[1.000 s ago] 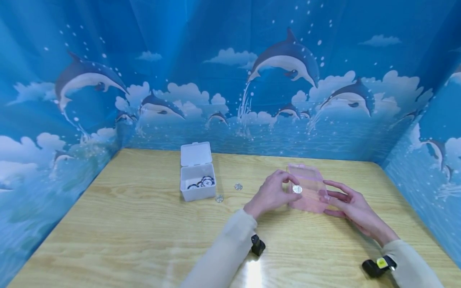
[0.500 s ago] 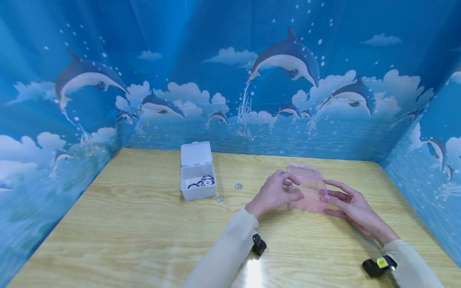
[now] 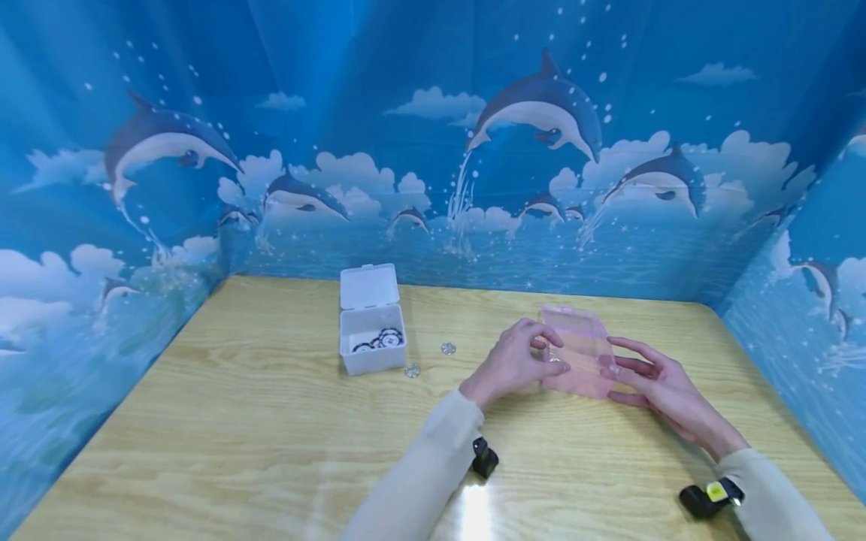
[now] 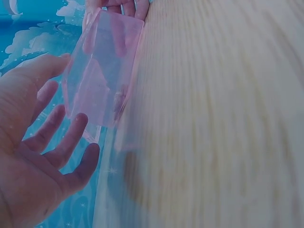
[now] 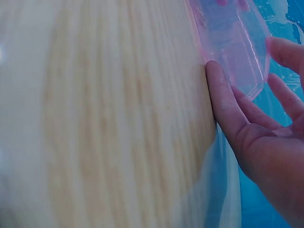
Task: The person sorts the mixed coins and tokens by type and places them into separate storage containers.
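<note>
A clear pink plastic box (image 3: 585,379) stands on the table with its lid raised at the back. My right hand (image 3: 652,391) holds its right side, thumb at the rim in the right wrist view and other fingers along the wall. Over the box's left edge is my left hand (image 3: 517,357), its fingers loosely bent and apart with nothing between them. A small silver coin (image 3: 554,358) shows through the pink plastic, below the left fingertips. In the left wrist view it appears as a dark glint (image 4: 118,99) low in the box.
A white lidded box (image 3: 373,362), lid up, holds several black-and-white chips (image 3: 389,340). Two silver coins lie beside it: a nearer coin (image 3: 412,370) and a farther coin (image 3: 449,348). A dolphin-print curtain (image 3: 433,150) borders the wooden table (image 3: 271,421).
The silver coin, pinched by my left hand a second ago, has left its fingers and now shows down in the pink box. Both hands have stayed nearly in place.
</note>
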The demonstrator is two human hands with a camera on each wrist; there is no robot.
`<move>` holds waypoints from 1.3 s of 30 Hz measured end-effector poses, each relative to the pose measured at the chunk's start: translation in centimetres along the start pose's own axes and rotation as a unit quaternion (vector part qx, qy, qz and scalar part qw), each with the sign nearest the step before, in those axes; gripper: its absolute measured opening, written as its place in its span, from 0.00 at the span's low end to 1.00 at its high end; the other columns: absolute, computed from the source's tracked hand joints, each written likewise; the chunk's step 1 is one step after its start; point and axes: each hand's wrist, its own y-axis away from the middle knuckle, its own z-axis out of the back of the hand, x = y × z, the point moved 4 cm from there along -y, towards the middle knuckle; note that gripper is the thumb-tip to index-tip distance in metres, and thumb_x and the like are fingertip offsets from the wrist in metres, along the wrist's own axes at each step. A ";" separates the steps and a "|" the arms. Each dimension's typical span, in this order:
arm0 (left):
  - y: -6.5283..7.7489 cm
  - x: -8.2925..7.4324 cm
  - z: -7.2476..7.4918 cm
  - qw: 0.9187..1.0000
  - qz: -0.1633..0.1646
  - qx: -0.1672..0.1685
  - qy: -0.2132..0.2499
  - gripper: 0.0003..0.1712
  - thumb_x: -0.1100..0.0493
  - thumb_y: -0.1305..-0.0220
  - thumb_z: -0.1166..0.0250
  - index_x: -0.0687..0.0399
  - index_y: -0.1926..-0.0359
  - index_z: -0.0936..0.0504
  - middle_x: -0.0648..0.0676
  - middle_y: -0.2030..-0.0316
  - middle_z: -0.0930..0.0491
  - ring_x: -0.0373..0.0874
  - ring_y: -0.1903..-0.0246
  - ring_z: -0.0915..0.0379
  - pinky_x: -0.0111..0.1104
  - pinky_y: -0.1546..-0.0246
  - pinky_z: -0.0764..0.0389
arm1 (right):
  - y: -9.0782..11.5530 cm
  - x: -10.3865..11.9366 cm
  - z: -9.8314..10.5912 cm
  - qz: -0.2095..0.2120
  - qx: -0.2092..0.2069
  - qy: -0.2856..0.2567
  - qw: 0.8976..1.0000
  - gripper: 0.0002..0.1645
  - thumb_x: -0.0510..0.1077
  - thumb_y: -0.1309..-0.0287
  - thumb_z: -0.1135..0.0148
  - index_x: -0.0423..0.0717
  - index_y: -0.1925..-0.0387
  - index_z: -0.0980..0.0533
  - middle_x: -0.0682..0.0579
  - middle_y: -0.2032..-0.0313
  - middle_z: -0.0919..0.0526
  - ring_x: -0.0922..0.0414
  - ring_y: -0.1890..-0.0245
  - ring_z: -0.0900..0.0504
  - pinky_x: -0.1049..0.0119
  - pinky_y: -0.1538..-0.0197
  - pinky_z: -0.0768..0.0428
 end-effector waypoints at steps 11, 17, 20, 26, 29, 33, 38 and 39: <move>0.2 0.1 0.5 1.000 -0.002 0.007 -0.009 0.20 0.46 0.41 0.24 0.43 0.49 0.16 0.45 0.39 0.25 0.43 0.43 0.20 0.42 0.40 0.19 | -0.1 0.0 0.0 0.009 0.001 -0.006 1.000 0.39 0.41 0.27 0.40 0.47 0.22 0.44 0.64 0.46 0.15 0.67 0.46 0.16 0.59 0.49 0.11; 0.5 0.6 1.4 1.000 -0.001 -0.003 -0.006 0.19 0.47 0.39 0.25 0.43 0.49 0.16 0.45 0.40 0.25 0.44 0.43 0.21 0.40 0.44 0.17 | -0.2 0.0 0.0 0.009 -0.001 -0.002 1.000 0.39 0.41 0.28 0.40 0.46 0.22 0.44 0.65 0.46 0.15 0.67 0.46 0.15 0.59 0.49 0.11; 0.6 0.9 2.0 1.000 -0.004 -0.006 -0.008 0.18 0.46 0.38 0.26 0.43 0.49 0.16 0.47 0.41 0.25 0.45 0.43 0.21 0.38 0.45 0.17 | -0.2 0.0 0.0 0.008 -0.003 -0.003 1.000 0.40 0.41 0.28 0.39 0.47 0.22 0.44 0.65 0.46 0.15 0.67 0.46 0.15 0.59 0.49 0.11; 1.0 1.6 3.3 1.000 0.002 -0.015 -0.008 0.20 0.46 0.38 0.26 0.46 0.47 0.17 0.49 0.38 0.26 0.48 0.42 0.21 0.40 0.44 0.16 | -0.1 0.0 0.1 0.008 -0.004 -0.005 1.000 0.39 0.41 0.28 0.40 0.47 0.22 0.44 0.65 0.46 0.15 0.67 0.46 0.15 0.60 0.49 0.11; 1.3 2.1 3.9 1.000 0.008 -0.021 -0.005 0.20 0.47 0.38 0.26 0.45 0.47 0.17 0.49 0.38 0.25 0.47 0.41 0.21 0.41 0.44 0.16 | 0.0 0.0 0.0 0.007 -0.003 -0.006 1.000 0.39 0.41 0.28 0.39 0.47 0.22 0.44 0.65 0.46 0.15 0.67 0.46 0.15 0.59 0.48 0.11; 1.6 2.7 4.9 1.000 0.013 -0.027 0.002 0.20 0.47 0.37 0.27 0.47 0.47 0.17 0.49 0.38 0.25 0.48 0.41 0.21 0.43 0.43 0.16 | 0.0 -0.1 0.0 0.008 -0.002 -0.010 1.000 0.40 0.41 0.28 0.39 0.47 0.22 0.44 0.65 0.47 0.15 0.67 0.46 0.15 0.59 0.48 0.11; 2.1 3.7 6.2 0.999 0.022 -0.037 0.005 0.19 0.48 0.37 0.27 0.48 0.48 0.17 0.49 0.39 0.24 0.50 0.41 0.21 0.45 0.42 0.16 | 0.0 -0.1 -0.1 0.005 -0.003 -0.010 1.000 0.39 0.40 0.28 0.39 0.47 0.22 0.44 0.64 0.47 0.15 0.67 0.47 0.15 0.59 0.48 0.11; 2.2 3.9 6.4 0.999 0.024 -0.040 0.005 0.19 0.48 0.36 0.27 0.48 0.48 0.17 0.49 0.40 0.24 0.50 0.41 0.21 0.45 0.41 0.17 | 0.0 0.0 0.0 0.004 -0.005 -0.009 1.000 0.39 0.41 0.28 0.39 0.47 0.22 0.44 0.64 0.47 0.15 0.67 0.47 0.15 0.59 0.48 0.11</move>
